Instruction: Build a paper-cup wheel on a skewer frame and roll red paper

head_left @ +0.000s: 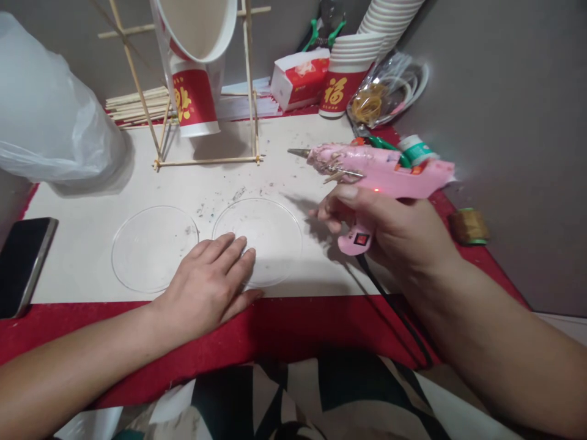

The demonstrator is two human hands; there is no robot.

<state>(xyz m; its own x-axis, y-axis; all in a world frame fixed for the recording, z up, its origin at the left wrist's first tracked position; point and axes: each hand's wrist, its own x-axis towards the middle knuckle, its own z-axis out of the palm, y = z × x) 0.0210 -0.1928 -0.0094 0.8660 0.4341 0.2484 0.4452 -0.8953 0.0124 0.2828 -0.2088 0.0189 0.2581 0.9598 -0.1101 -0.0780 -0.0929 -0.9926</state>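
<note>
Lowest in the frame we see a black-and-white patterned cloth [293,397], and above it a red cloth [298,330] over the table's near edge. Our left hand [208,287] lies flat, palm down, at lower centre. It holds nothing, and its fingertips [238,244] rest on the near rim of the right disc [270,232], a clear round piece lying on the white sheet [73,244]. Just left of it, not quite touching, lies the left disc [153,247], equally clear.

At centre right our right hand [394,235] is closed around the grip of the glue gun [380,171], a pink one crusted with old glue, its small red lamp lit. The nozzle points left, in the air above the sheet and beyond the right disc's far edge. Its black cord [389,299] runs down over the red cloth. A phone [22,263] lies at the left edge, and a spool [468,226] sits at the right.

Farther back, at upper centre, a stick frame [206,162] stands on the sheet with a red cup [195,101] inside it. A white bag [46,122] fills the upper left, and loose sticks [137,104] lie behind the frame. Along the top we find a tissue pack [300,76], a cup stack [348,79] (leaning to the right), green pliers [323,30] and a clear packet of rubber bands [371,104].
</note>
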